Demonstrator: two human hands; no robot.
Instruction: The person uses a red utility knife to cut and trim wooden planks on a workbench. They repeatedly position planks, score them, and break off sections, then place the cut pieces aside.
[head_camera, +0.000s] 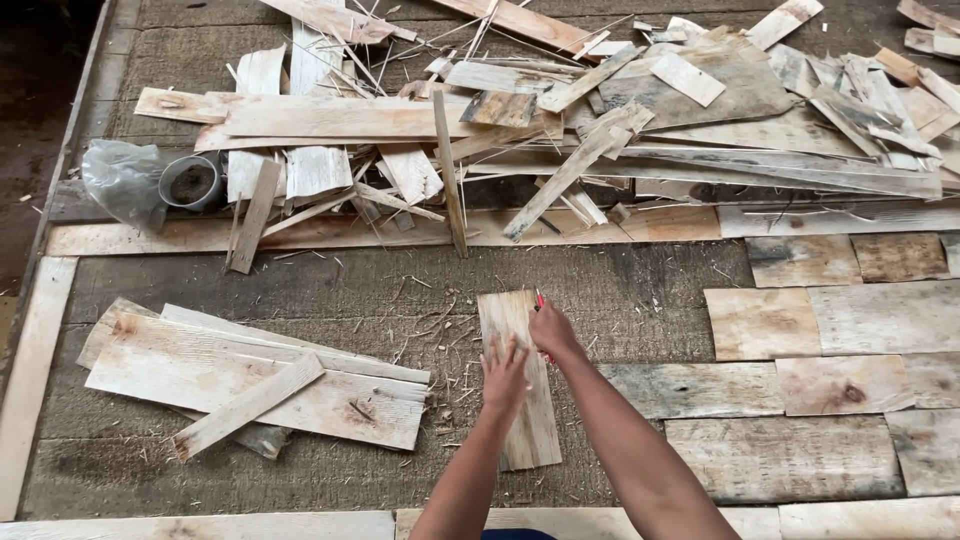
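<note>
A short pale wooden plank (523, 420) lies lengthwise on the grey floor in front of me. My left hand (505, 375) rests flat on it, fingers spread, near its middle. At the plank's upper right edge, my right hand (551, 328) is closed around a red pencil (540, 299) whose tip points away from me. Both forearms reach in from the bottom of the view.
Fitted wooden boards (800, 380) cover the floor to the right. A stack of longer planks (250, 375) lies to the left. A big heap of scrap boards and splinters (560, 130) fills the far side, with a grey pot (190, 182) and plastic bag (122, 180) at its left.
</note>
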